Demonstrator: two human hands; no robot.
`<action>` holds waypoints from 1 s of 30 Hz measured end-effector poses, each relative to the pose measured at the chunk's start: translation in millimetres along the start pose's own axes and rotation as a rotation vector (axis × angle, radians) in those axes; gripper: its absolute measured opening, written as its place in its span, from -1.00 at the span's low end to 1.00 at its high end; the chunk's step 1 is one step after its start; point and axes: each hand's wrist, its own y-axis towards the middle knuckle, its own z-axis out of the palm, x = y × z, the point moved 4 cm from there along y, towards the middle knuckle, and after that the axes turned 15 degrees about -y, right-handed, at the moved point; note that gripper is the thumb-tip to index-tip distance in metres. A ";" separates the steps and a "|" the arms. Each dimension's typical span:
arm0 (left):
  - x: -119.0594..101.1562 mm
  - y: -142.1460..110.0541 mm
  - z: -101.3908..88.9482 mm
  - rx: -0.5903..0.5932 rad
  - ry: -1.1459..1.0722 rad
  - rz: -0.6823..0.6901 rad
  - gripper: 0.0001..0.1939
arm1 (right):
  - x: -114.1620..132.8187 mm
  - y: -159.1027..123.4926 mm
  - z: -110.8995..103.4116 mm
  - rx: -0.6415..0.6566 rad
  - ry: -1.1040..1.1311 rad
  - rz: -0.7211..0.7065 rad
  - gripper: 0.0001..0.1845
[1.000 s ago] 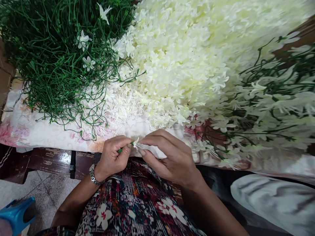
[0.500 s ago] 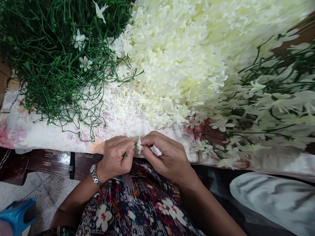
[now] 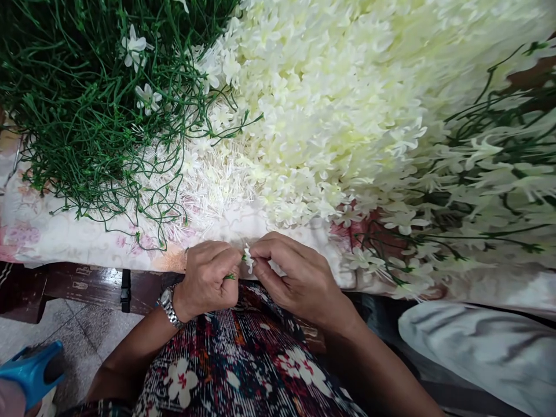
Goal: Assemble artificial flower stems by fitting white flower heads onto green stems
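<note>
My left hand (image 3: 212,277) is closed on a green plastic stem (image 3: 229,277), of which only short green bits show between the fingers. Facing it, my right hand (image 3: 295,275) pinches a small white artificial flower (image 3: 248,258) between thumb and fingertips. Flower and stem tip meet between the two hands, at the table's near edge. Beyond my left hand lies a heap of green stems (image 3: 87,139), a few with white flowers on them. A large pile of loose cream-white flower heads (image 3: 321,116) spreads out ahead of my right hand.
White stamen pieces (image 3: 217,179) lie between the heaps on the flowered tablecloth (image 3: 87,240). Stems bearing white flowers (image 3: 486,191) are bunched at the right. A blue plastic object (image 3: 35,370) is at lower left, and pale cloth (image 3: 473,353) bulges at lower right.
The view has shifted slightly. My hands keep the same hold on the stem and the flower, with barely any movement between them.
</note>
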 end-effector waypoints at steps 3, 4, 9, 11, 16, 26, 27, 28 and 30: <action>0.8 0.1 0.5 -0.007 0.001 -0.007 -0.85 | 0.5 1.4 -0.6 0.023 -0.018 -0.007 -0.89; 1.1 -0.2 0.6 -0.008 0.001 -0.010 -0.85 | 0.7 1.8 -0.4 0.030 -0.023 -0.006 -0.89; 2.4 -1.9 2.1 -0.007 0.009 -0.019 -0.85 | 2.0 3.1 1.6 0.063 -0.034 -0.002 -0.89; 3.1 -2.3 2.2 -0.018 -0.003 -0.028 -0.86 | 2.4 3.9 2.5 0.070 -0.034 -0.001 -0.89; 4.2 -0.6 -0.9 -0.015 -0.072 -0.092 -0.84 | 2.9 4.7 1.9 0.072 -0.036 -0.008 -0.90; 3.9 -2.8 -10.3 -0.033 -0.314 -0.236 -0.83 | 7.9 3.7 -7.9 -0.046 -0.067 -0.048 -0.89; 4.0 -2.5 -9.9 -0.026 -0.308 -0.238 -0.82 | 8.3 3.8 -8.1 -0.051 -0.079 -0.051 -0.89; 3.9 -2.1 -9.5 -0.019 -0.301 -0.234 -0.82 | 8.5 3.9 -8.4 -0.055 -0.090 -0.054 -0.88; 3.4 -1.1 -9.4 -0.024 -0.285 -0.223 -0.80 | 8.4 3.8 -8.9 -0.062 -0.115 -0.063 -0.87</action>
